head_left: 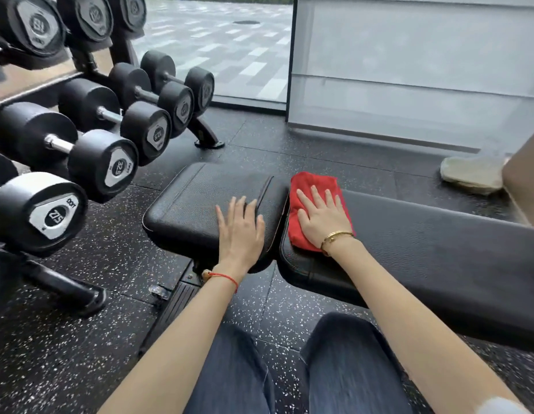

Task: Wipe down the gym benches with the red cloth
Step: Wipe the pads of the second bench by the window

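Surface: black padded gym bench of pebbled leatherette (424,252), in two cushions with rounded corners, a short seat pad (194,204) at frame centre and a long pad running to the right edge, a narrow gap between them.
Cloth: folded red terry cloth (307,201), roughly rectangular, lying flat on the near end of the long pad just beside the gap, centre of frame.
Right hand (322,216): flat on the red cloth, palm down, fingers spread apart and not gripping; a thin gold bangle (337,236) at the wrist.
Left hand (240,231): laid flat on the seat pad, fingers spread, holding nothing; a red string bracelet (225,277) on the wrist.
Rack: black metal dumbbell rack (89,70), upper left of frame, holding black rubber dumbbells (65,144) with chrome handles and grey end plates, in tiers.
Floor: black rubber flooring with white speckles (65,339).
Legs: blue denim trousers (236,375), bottom centre.
Far right: pale crumpled cloth (471,174) on the floor by the wall.
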